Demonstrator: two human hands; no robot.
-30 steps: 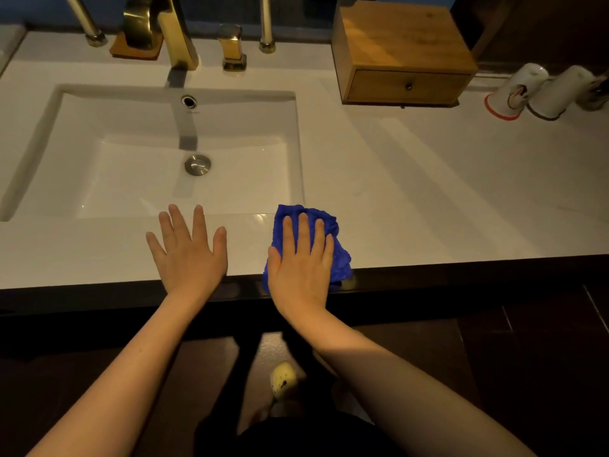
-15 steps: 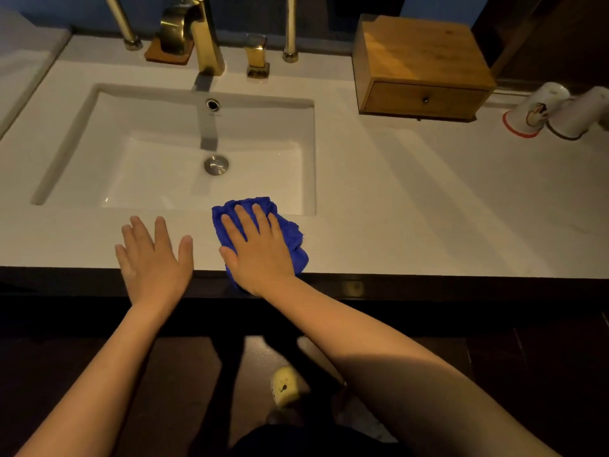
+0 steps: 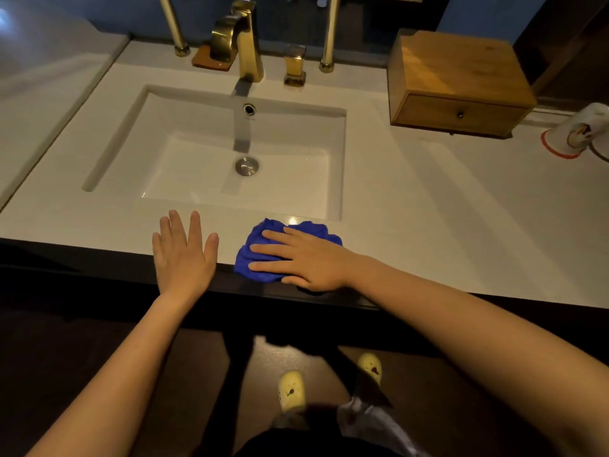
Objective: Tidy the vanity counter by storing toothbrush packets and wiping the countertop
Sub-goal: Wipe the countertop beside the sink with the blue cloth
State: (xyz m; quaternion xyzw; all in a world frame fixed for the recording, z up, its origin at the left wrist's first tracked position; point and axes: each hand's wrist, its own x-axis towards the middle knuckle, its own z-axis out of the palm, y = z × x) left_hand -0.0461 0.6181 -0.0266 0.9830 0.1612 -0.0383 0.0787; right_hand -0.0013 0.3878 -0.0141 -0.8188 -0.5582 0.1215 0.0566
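Blue cloth (image 3: 263, 255) is pressed flat under the right hand (image 3: 306, 258) at the front edge of the white bench (image 3: 428, 199), just in front of the sink (image 3: 230, 153). The fingers (image 3: 267, 249) now point left across the cloth; half a second ago they pointed toward the sink, and a second ago the hand lay straight ahead. A turn of the wrist is thus recorded, read as the start of a sideways stroke along the front strip.

The cloth is bunched, part of it hanging over the dark front lip. It is held by downward palm pressure only; no closed grip is seen, the fingers lying extended on top.

The left hand (image 3: 184, 252) rests open and flat on the bench edge, beside the cloth but apart from it, holding nothing. Its pose matches both earlier frames.

No toothbrush packets are visible on the bench. The wooden drawer box (image 3: 458, 80) at the back right is shut, as before. It is judged that storing is finished and wiping is the step in hand.

More of the left end of the bench and the tap (image 3: 244, 41) is now seen, the view having shifted. A cup (image 3: 580, 130) lies on its side at the far right, unchanged.

The right half of the bench is judged not yet covered by this stroke.
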